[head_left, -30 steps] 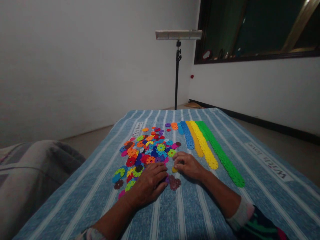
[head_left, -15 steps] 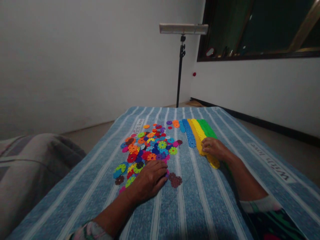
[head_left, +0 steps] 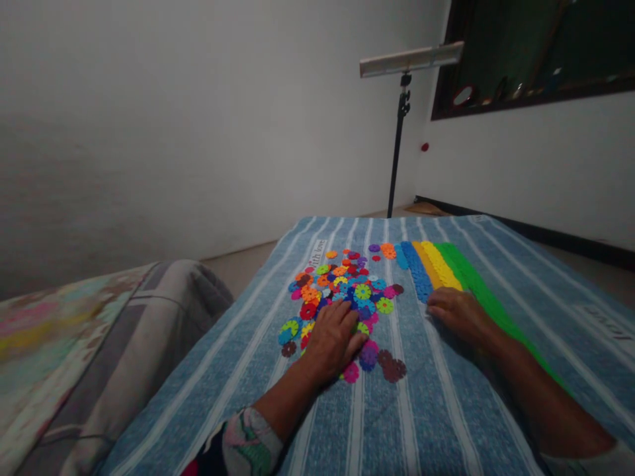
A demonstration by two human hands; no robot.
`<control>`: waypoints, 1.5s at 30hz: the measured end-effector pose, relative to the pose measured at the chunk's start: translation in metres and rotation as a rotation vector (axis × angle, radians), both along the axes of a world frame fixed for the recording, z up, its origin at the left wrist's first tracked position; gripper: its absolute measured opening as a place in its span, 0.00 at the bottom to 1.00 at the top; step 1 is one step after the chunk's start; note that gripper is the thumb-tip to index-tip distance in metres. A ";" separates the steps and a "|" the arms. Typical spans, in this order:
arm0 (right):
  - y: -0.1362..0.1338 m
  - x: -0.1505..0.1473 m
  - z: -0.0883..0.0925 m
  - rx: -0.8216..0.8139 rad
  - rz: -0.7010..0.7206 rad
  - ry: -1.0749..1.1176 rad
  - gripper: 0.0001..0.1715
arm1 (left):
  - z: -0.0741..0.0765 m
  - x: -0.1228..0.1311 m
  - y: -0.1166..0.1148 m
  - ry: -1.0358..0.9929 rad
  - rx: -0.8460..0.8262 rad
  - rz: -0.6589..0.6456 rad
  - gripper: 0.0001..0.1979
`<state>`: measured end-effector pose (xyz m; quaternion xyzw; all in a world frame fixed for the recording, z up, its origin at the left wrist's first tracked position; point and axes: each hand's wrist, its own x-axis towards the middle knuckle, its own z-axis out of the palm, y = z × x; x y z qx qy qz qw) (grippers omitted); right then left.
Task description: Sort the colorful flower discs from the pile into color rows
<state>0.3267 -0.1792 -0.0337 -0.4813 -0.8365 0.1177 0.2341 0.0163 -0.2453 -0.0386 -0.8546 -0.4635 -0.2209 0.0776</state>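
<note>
My left hand point(head_left: 333, 342) lies flat, fingers spread, on the near edge of a heap of small coloured flower-shaped discs point(head_left: 347, 287) on a blue striped towel point(head_left: 248, 370). My right hand point(head_left: 455, 314) rests palm down over the near end of the sorted rows: blue point(head_left: 414, 271), orange point(head_left: 427, 264), yellow point(head_left: 441, 264) and green point(head_left: 471, 277). Its fingers curl a little, and whether they hold a disc is hidden. Loose pink, purple and brown discs point(head_left: 380, 362) lie just right of my left hand.
A folded grey and patterned blanket point(head_left: 99, 357) lies to the left of the towel. A light bar on a black stand point(head_left: 399, 139) is by the far wall. A dark window frame point(head_left: 536, 59) fills the upper right.
My right hand went from the heap's edge over to the sorted rows and now rests on their near end. My left hand slid further up onto the heap. The view swung left.
</note>
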 end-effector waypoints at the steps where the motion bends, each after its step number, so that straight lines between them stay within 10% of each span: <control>1: -0.003 -0.010 -0.001 0.006 0.017 0.000 0.13 | 0.000 0.000 0.000 0.021 -0.026 0.019 0.16; 8: -0.022 -0.052 -0.022 0.003 0.139 -0.073 0.14 | 0.007 0.006 -0.013 0.051 -0.181 -0.105 0.12; 30: -0.028 -0.052 -0.054 0.164 0.094 0.049 0.15 | -0.001 0.005 -0.011 0.007 -0.235 -0.313 0.08; 38: -0.024 -0.047 -0.065 0.231 0.092 0.079 0.15 | -0.004 -0.003 -0.003 -0.015 -0.167 -0.122 0.11; 45: -0.025 -0.047 -0.063 0.230 0.084 0.091 0.15 | 0.047 -0.079 0.008 0.018 -0.456 0.453 0.07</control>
